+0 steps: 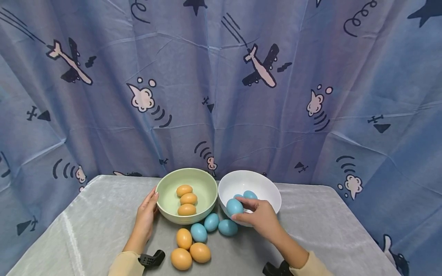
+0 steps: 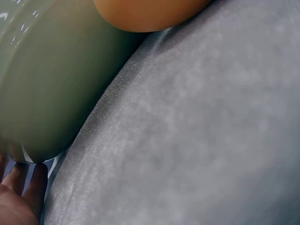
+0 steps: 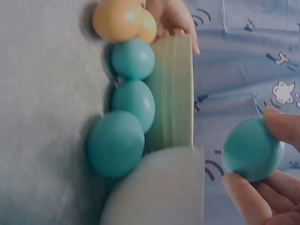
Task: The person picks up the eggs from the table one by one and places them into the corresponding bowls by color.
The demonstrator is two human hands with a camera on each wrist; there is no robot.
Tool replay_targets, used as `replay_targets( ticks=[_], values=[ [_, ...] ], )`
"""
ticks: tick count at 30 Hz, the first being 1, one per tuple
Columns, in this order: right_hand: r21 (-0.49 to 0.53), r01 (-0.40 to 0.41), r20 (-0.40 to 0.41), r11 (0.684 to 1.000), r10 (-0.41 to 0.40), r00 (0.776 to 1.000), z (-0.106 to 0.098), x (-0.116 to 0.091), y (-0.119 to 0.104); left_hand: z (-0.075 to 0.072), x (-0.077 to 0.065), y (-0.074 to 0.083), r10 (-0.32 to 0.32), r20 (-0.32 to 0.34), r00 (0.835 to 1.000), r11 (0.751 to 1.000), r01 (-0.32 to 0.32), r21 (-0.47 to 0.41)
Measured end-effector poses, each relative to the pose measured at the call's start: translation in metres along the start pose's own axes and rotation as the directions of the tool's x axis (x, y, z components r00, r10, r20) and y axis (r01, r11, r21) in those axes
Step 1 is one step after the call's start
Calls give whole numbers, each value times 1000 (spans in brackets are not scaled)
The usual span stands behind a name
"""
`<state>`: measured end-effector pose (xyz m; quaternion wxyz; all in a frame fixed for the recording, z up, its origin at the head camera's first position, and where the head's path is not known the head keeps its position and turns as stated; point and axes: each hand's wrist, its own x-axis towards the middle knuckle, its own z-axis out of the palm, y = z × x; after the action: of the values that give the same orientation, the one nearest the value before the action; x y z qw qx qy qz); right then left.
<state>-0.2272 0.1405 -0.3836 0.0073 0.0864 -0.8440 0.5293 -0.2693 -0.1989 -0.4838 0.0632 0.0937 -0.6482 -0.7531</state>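
Observation:
My right hand (image 1: 261, 219) pinches a blue egg (image 1: 235, 206) between thumb and fingers, over the near rim of the white bowl (image 1: 272, 195). In the right wrist view the held blue egg (image 3: 253, 150) shows above the bowl's edge. Two blue eggs, one of them a blue egg (image 1: 250, 194) at the back, lie inside the white bowl. My left hand (image 1: 146, 212) rests against the left side of the green bowl (image 1: 203, 180), its fingers along the outer wall. Inside that bowl three orange eggs (image 1: 188, 199) sit in a row.
Three blue eggs (image 1: 198, 232) lie on the grey cloth in front of the bowls. Nearer to me are three orange eggs (image 1: 181, 259) in a cluster. The two bowls stand side by side near the table's back edge, before a patterned blue curtain (image 1: 186, 96).

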Motion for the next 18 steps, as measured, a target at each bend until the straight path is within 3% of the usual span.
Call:
replay_targets(
  ticks=[18],
  values=[
    [-37, -100, -75, 994, 97, 992, -18, 27, 17, 0, 0, 0, 1, 2, 1000, 1000, -1, 4]
  ],
)
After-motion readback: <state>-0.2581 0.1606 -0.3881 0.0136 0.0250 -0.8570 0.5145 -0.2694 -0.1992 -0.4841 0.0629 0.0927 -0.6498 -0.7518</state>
